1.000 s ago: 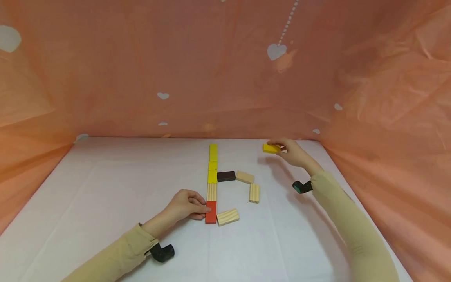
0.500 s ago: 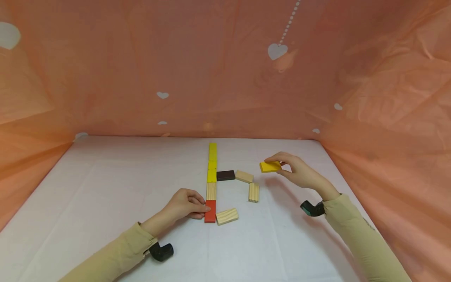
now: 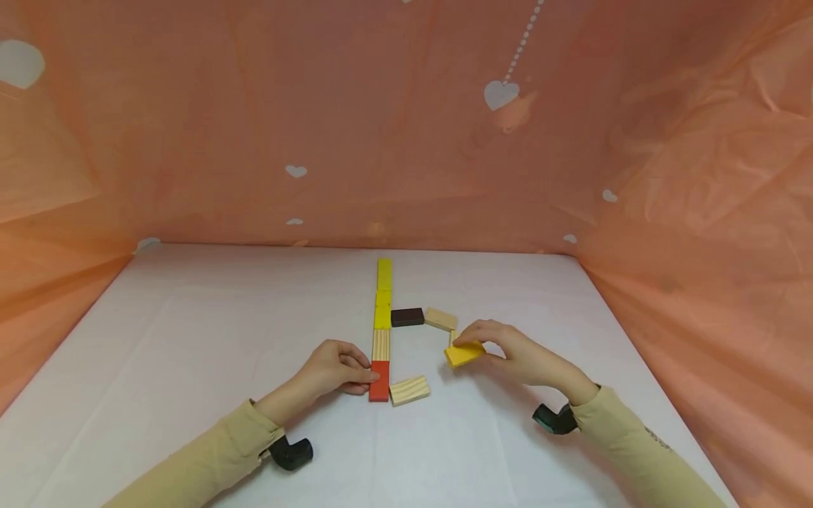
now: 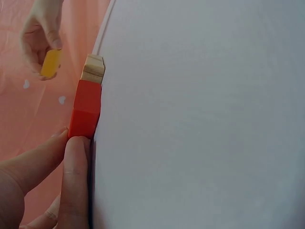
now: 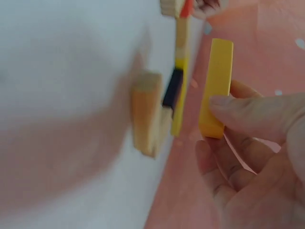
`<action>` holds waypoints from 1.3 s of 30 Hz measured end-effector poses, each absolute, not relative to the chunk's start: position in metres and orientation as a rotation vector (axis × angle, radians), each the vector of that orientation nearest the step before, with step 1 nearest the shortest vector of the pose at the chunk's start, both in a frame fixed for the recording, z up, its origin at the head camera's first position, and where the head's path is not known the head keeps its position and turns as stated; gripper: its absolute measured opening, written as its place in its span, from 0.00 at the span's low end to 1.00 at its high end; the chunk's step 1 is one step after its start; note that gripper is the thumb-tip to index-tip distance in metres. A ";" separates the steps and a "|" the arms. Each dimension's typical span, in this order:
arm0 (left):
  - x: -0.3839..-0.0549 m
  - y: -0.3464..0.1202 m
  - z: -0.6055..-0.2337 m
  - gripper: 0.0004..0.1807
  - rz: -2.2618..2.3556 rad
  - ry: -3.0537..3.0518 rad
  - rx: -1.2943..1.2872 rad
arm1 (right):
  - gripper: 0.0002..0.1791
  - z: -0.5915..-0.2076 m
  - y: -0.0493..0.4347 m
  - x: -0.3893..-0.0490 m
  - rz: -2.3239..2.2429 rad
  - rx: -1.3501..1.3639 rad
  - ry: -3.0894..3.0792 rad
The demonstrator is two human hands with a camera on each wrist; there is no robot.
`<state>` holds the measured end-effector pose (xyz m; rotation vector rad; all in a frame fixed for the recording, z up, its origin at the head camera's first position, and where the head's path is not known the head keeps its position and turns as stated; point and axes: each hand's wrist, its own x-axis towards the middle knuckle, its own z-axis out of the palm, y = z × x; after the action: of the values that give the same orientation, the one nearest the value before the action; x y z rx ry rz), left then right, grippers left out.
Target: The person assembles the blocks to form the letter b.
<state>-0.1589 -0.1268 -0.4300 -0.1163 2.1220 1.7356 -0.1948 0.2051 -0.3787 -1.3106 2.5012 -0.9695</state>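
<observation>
My right hand (image 3: 517,356) pinches a yellow wooden block (image 3: 462,355) between thumb and fingers. In the right wrist view this yellow block (image 5: 218,81) is raised off the cloth, and a plain wooden block (image 5: 145,114) lies beyond it. My left hand (image 3: 333,368) holds a red block (image 3: 380,390) at the near end of a straight row, thumb on its top and fingers at its left side. Two yellow blocks (image 3: 384,275) and a striped plain block (image 3: 381,346) make up the rest of that row.
A dark brown block (image 3: 407,317) and a light wooden block (image 3: 441,318) curve rightward from the row. Another plain block (image 3: 409,390) slants beside the red one. All lie on a white cloth-covered table (image 3: 222,317), with an orange curtain (image 3: 356,127) behind and at the sides.
My right hand has carried the yellow block from the back right toward me and leftward; it now overlaps the right-hand plain block in the head view. My left hand has stayed at the red block.
</observation>
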 end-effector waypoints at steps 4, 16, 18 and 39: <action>-0.158 -0.127 -0.429 0.16 1.738 2.115 -0.113 | 0.21 -0.386 0.196 -0.188 -0.922 -1.383 2.479; -0.157 -0.127 -0.428 0.16 1.748 2.104 -0.103 | 0.19 -0.392 0.188 -0.181 -0.881 -1.309 2.470; -0.157 -0.127 -0.427 0.16 1.747 2.101 -0.101 | 0.18 -0.393 0.187 -0.180 -0.887 -1.284 2.456; -0.157 -0.127 -0.427 0.17 1.726 2.125 -0.111 | 0.18 -0.398 0.181 -0.182 -0.766 -1.266 2.475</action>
<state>-0.1570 -0.1275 -0.4271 -0.1112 2.1247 1.7259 -0.1824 0.1815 -0.3976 -1.2661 2.4754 -0.7664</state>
